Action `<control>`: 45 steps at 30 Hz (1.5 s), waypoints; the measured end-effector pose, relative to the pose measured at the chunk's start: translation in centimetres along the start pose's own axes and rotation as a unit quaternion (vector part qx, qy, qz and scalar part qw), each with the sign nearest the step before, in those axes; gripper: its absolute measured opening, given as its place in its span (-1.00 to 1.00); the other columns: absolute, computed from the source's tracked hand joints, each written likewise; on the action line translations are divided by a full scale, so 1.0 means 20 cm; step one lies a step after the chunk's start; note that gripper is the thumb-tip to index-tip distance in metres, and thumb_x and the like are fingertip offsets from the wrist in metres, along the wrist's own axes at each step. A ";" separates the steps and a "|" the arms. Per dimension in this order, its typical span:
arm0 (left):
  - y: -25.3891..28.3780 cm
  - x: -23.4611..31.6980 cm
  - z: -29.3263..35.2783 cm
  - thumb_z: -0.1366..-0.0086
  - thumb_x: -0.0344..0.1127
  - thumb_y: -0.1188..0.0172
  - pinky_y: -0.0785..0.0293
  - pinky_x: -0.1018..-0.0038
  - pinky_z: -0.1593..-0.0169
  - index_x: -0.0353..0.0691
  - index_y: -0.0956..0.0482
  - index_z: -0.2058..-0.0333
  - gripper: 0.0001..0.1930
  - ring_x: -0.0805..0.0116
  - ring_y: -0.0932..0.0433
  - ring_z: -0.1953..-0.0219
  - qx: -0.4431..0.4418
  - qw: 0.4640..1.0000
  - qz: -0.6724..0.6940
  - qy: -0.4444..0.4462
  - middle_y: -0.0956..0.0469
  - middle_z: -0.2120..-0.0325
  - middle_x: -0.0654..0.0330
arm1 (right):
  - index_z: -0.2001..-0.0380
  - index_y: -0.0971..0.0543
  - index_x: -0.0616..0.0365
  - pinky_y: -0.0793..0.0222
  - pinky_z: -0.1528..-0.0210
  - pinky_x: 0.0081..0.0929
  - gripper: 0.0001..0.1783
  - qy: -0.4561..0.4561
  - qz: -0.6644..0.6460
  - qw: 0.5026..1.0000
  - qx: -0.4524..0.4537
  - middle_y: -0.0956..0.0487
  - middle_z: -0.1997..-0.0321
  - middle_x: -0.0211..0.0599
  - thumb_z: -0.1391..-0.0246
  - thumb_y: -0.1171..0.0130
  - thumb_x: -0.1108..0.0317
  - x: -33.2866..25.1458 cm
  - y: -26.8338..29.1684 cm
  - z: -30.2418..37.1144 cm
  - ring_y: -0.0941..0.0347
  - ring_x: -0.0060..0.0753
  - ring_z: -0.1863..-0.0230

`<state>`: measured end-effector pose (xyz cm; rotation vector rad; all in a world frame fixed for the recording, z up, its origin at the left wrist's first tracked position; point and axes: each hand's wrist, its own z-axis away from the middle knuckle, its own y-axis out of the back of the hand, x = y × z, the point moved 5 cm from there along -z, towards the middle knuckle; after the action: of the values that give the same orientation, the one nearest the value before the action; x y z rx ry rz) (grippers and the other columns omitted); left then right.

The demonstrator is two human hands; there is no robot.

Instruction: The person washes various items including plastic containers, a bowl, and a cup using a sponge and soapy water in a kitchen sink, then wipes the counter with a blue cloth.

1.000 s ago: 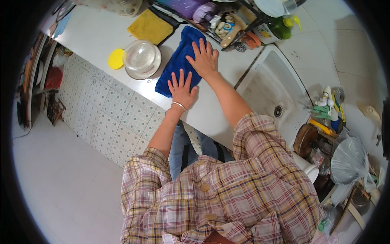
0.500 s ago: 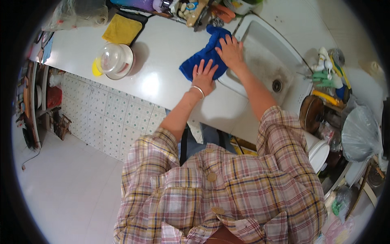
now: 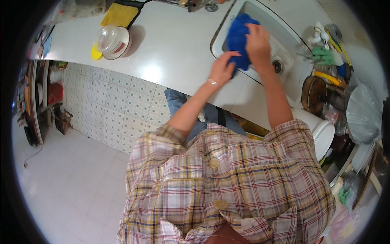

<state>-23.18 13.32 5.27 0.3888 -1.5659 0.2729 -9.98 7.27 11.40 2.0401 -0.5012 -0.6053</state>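
A bunched blue cloth is over the left part of the white sink, its lower end reaching the near rim. My right hand grips the cloth's right side with bent fingers. At its lower left, my left hand has its fingers closed on the cloth's edge, slightly blurred. A pale bracelet circles my left wrist. Folds hide part of the fingertips. The sink's dark drain shows to the right of my right wrist.
On the white counter at left stand a clear bowl on a plate, a yellow lid and a yellow cloth. Right of the sink are green-and-white gloves, a round brown board and a white bucket.
Both hands have moved right with the blue cloth, from the counter beside the sink to over the sink. Flat hands have become closed on the bunched cloth. The view has shifted slightly.
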 end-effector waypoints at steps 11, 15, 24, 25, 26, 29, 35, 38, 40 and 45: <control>0.23 -0.31 0.64 0.14 -0.23 -0.35 -0.21 0.15 -0.14 -0.21 -0.36 -0.05 -0.31 -0.22 -0.20 -0.09 -0.118 0.910 -0.397 0.036 -0.15 -0.07 -0.24 | 0.01 -0.45 -0.17 0.26 -0.30 0.09 -0.55 -0.075 -0.125 0.968 -0.206 -0.13 -0.32 -0.24 0.03 -0.11 0.11 -0.56 -0.50 0.71 0.12 -0.03 -0.36; -0.21 -0.28 0.63 0.15 -0.21 -0.37 -0.24 0.14 -0.12 -0.17 -0.33 -0.08 -0.25 -0.21 -0.24 -0.06 -0.235 0.896 -0.376 0.010 -0.15 -0.07 -0.22 | 0.08 -0.48 -0.21 0.17 -0.26 0.02 -0.58 -0.168 -0.021 0.971 -0.170 -0.25 -0.24 -0.36 0.07 -0.14 0.04 -0.13 -0.20 1.02 0.00 -0.18 -0.32; -1.22 -0.25 0.74 0.18 -0.28 -0.38 -0.35 0.25 -0.07 -0.10 -0.40 -0.01 -0.34 -0.06 -0.31 -0.01 -0.458 0.844 -0.272 -0.062 -0.19 -0.05 -0.01 | 0.09 -0.44 -0.08 -0.11 -0.08 -0.03 -0.59 -0.327 0.160 0.927 -0.094 -0.31 -0.10 -0.18 0.07 -0.15 0.13 0.58 0.36 1.70 -0.18 -0.06 -0.15; -1.29 -0.27 0.77 0.19 -0.28 -0.38 -0.36 0.26 -0.06 -0.08 -0.42 0.01 -0.35 -0.04 -0.32 -0.01 -0.481 0.829 -0.272 -0.085 -0.20 -0.04 0.01 | 0.10 -0.43 -0.05 -0.13 -0.05 -0.02 -0.59 -0.353 0.165 0.916 -0.099 -0.32 -0.07 -0.14 0.06 -0.15 0.16 0.61 0.40 1.78 -0.19 -0.02 -0.12; -1.34 -0.25 0.81 0.19 -0.29 -0.38 -0.37 0.27 -0.05 -0.07 -0.44 0.02 -0.36 -0.01 -0.33 0.00 -0.506 0.812 -0.272 -0.104 -0.20 -0.04 0.04 | 0.10 -0.42 -0.03 -0.16 -0.02 -0.02 -0.60 -0.382 0.166 0.903 -0.109 -0.32 -0.03 -0.10 0.06 -0.15 0.20 0.60 0.44 1.89 -0.20 0.02 -0.09; -1.46 -0.24 0.97 0.11 -0.32 -0.30 -0.37 0.31 -0.04 0.00 -0.53 0.10 -0.52 0.08 -0.33 0.01 -0.616 0.718 -0.298 -0.127 -0.25 -0.01 0.13 | 0.13 -0.39 0.06 -0.21 0.05 -0.02 -0.63 -0.467 0.133 0.859 -0.164 -0.32 0.07 0.00 0.06 -0.16 0.30 0.58 0.55 2.17 -0.24 0.13 0.02; -1.18 -0.09 0.77 0.13 -0.39 -0.25 -0.37 0.28 -0.05 0.02 -0.52 0.09 -0.50 0.05 -0.31 -0.06 -0.539 0.772 -0.267 -0.205 -0.27 -0.06 0.11 | 0.19 -0.40 0.14 -0.25 0.08 -0.09 -0.64 -0.501 0.083 0.860 -0.057 -0.35 0.13 0.06 0.10 -0.20 0.38 0.43 0.64 1.83 -0.32 0.15 0.11; -0.94 -0.05 0.49 0.16 -0.38 -0.28 -0.38 0.25 -0.05 0.02 -0.43 -0.01 -0.38 -0.02 -0.30 -0.05 -0.382 0.840 -0.334 -0.195 -0.23 -0.09 0.06 | 0.20 -0.44 0.09 -0.21 0.03 -0.05 -0.64 -0.434 0.106 0.895 -0.002 -0.33 -0.03 -0.01 0.12 -0.23 0.30 0.43 0.51 1.41 -0.25 0.05 -0.07; -0.86 -0.07 0.38 0.14 -0.31 -0.30 -0.36 0.23 -0.05 0.03 -0.39 -0.05 -0.34 -0.07 -0.29 -0.04 -0.330 0.842 -0.404 -0.139 -0.23 -0.10 0.01 | 0.20 -0.44 0.04 -0.14 0.01 -0.08 -0.63 -0.382 0.085 0.918 -0.069 -0.29 -0.11 -0.15 0.11 -0.23 0.21 0.48 0.33 1.27 -0.13 -0.06 -0.18; -0.94 -0.28 0.39 0.07 -0.21 -0.30 -0.33 0.20 -0.07 0.08 -0.34 -0.11 -0.32 -0.12 -0.29 -0.01 -0.355 0.834 -0.402 -0.132 -0.18 -0.15 -0.02 | 0.22 -0.47 -0.05 -0.11 -0.01 -0.11 -0.55 -0.339 0.092 0.930 -0.112 -0.29 -0.09 -0.26 0.16 -0.24 -0.03 0.65 0.21 1.35 -0.11 -0.16 -0.18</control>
<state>-22.64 -6.66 -1.79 0.4629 -1.5055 -1.0343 -16.12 -19.91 -0.17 1.5089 -0.9632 -1.1989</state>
